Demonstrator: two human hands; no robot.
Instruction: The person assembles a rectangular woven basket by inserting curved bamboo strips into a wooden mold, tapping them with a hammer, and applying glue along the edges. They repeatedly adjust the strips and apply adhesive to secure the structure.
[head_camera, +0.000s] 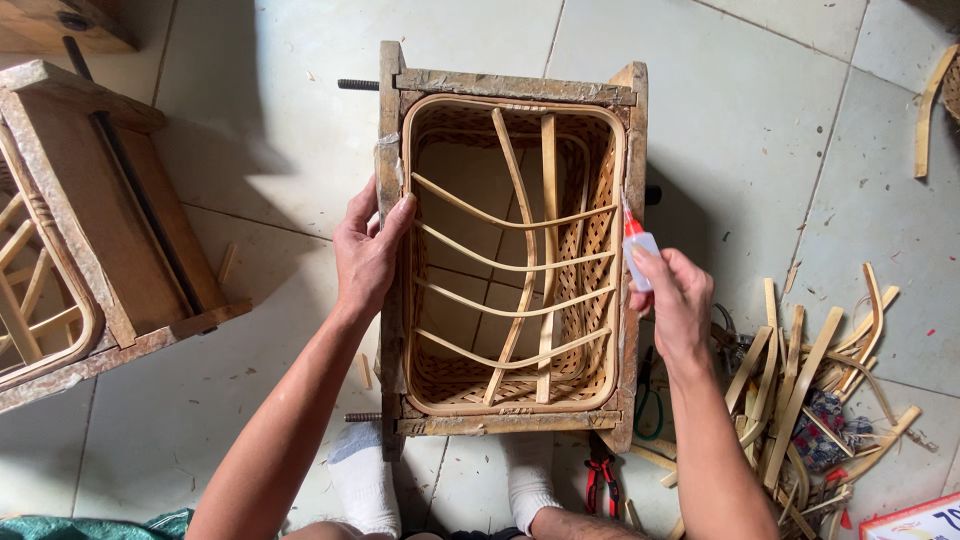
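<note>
A rectangular woven bamboo basket (510, 395) sits inside a rough wooden frame mould (510, 87) on the tiled floor, with curved bamboo strips crossed inside it. My left hand (366, 252) grips the mould's left side, thumb on the basket's rim. My right hand (676, 300) holds a small white glue bottle with a red nozzle (636, 248); the nozzle tip touches the basket's right rim.
A second wooden mould with a basket (70, 240) lies at the left. A heap of cut bamboo strips (810, 385) lies at the right, scissors (648, 400) and red-handled pliers (600, 480) beside the mould. My socked feet (365, 480) are below it.
</note>
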